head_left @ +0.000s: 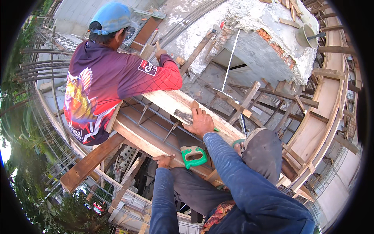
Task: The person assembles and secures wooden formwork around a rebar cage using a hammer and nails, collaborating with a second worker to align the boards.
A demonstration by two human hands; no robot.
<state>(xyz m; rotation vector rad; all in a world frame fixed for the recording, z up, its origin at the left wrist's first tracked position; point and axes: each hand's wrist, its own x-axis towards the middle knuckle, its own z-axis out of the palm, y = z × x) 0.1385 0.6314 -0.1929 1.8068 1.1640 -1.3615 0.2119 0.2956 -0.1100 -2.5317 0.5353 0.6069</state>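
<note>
My right hand point(200, 121) is closed around pliers point(182, 115) with a grey metal head and a green handle end, resting on the far pale wooden board point(171, 100). My left hand point(163, 160) grips the edge of the near wooden board point(142, 137), fingers over its top. Between the two boards runs a trough with steel rebar point(154, 120) and bent stirrups. A handsaw point(194, 156) with a green and white handle leans in by the near board, right of my left hand; most of its blade is out of sight.
A person in a blue cap and purple-red shirt point(117, 74) works at the boards' far left end, holding a hammer-like tool. A brown plank point(91, 162) juts out at lower left. Rough concrete point(269, 43) carries a bucket point(306, 36). Curved formwork point(323, 113) runs along the right.
</note>
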